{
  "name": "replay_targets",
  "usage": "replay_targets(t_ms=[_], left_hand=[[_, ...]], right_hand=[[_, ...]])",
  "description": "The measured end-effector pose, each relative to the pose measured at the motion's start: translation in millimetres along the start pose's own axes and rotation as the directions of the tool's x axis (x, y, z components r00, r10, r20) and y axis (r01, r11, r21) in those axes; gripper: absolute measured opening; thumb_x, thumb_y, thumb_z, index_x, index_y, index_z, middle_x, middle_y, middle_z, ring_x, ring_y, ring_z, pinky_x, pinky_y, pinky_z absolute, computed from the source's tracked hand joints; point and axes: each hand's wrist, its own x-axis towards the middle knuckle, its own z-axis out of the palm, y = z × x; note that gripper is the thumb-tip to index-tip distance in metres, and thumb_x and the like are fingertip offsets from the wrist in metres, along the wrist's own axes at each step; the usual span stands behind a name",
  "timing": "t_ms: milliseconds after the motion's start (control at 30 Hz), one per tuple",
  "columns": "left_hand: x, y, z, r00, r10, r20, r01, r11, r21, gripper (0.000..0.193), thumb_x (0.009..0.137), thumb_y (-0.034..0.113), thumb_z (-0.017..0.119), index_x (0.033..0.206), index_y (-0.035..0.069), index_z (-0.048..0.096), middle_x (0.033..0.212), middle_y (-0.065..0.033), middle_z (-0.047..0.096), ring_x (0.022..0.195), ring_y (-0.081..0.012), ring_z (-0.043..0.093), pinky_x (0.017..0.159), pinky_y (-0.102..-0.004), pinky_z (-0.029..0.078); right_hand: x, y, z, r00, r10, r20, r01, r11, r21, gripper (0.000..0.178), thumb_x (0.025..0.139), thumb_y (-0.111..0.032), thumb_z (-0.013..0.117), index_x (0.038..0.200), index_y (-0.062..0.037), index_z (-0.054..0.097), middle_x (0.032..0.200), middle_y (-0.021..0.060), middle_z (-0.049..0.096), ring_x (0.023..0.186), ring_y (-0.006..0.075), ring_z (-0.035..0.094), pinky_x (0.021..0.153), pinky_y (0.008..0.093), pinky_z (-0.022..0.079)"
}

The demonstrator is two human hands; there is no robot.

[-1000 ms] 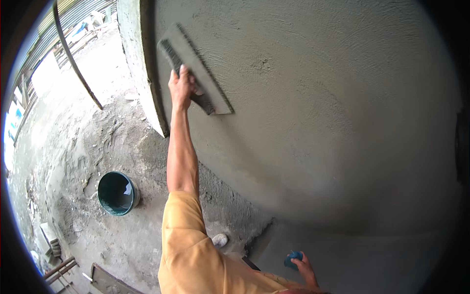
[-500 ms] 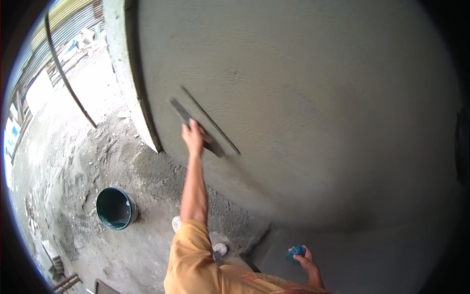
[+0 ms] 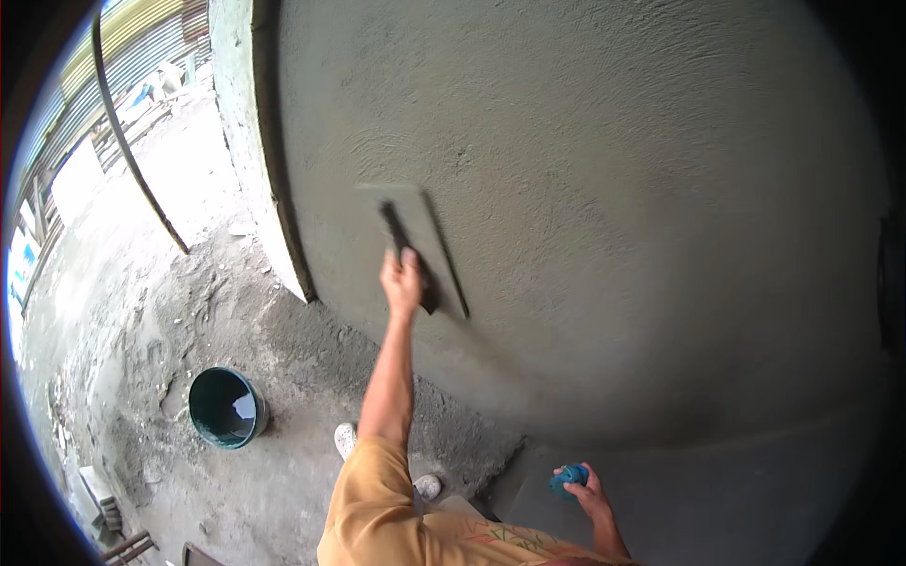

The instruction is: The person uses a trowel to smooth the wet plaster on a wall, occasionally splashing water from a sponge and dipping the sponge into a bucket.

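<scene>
My left hand (image 3: 403, 283) reaches up with its fingers wrapped round the dark handle of a plastering float (image 3: 429, 247). The float's flat grey plate lies against a wall of wet grey plaster (image 3: 585, 236), its long dark edge tilted slightly from upright. Lower and to the right, my right hand (image 3: 593, 492) grips a small blue object (image 3: 569, 479), partly see-through at one side. Its exact kind cannot be made out. That hand is held low, away from the float.
A dark green bucket (image 3: 225, 407) with some liquid in it stands on the rough, dusty ground to the left. The wall ends at a pale vertical edge (image 3: 260, 160). A thin dark pole (image 3: 132, 156) rises farther left. Blocks (image 3: 102, 500) lie at the lower left.
My left hand has shifted a little to the right with the float, which has turned closer to upright. Its plate now shows more plainly. The right hand still holds the blue object.
</scene>
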Motion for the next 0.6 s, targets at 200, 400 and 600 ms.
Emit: replay_targets(t_ms=[200,400,600], left_hand=[[61,151,50,0.982,0.189,0.026,-0.186,0.978,-0.091,0.021,0.102,0.025,0.061,0.092,0.008,0.053,0.061,0.0029,0.049,0.045,-0.0052,0.043,0.039,-0.0244,0.037],[-47,105,103,0.902,0.254,0.349,-0.359,0.891,0.277,0.069,0.088,0.005,0.072,0.15,0.01,0.043,0.143,-0.0188,0.052,0.12,-0.037,0.061,0.096,-0.0361,0.051],[43,-30,-82,0.993,0.017,-0.117,0.003,0.985,0.17,0.047,0.102,0.018,0.06,0.145,0.003,0.048,0.086,-0.0032,0.068,0.065,-0.008,0.056,0.058,-0.0235,0.047]], right_hand=[[-21,7,1,0.999,0.041,0.002,-0.041,0.996,0.083,0.035,0.079,-0.006,0.068,0.112,-0.0041,0.054,0.117,0.0147,0.068,0.112,0.0222,0.062,0.103,0.0386,0.046],[18,-12,14,0.998,0.006,0.056,-0.005,1.0,-0.014,0.034,0.08,-0.007,0.068,0.111,-0.0042,0.054,0.116,0.0134,0.069,0.111,0.0215,0.062,0.102,0.038,0.047],[35,-35,46,0.989,-0.044,0.142,0.056,0.995,-0.081,0.033,0.081,-0.009,0.069,0.11,-0.0049,0.055,0.117,0.013,0.069,0.11,0.0215,0.063,0.101,0.038,0.047]])
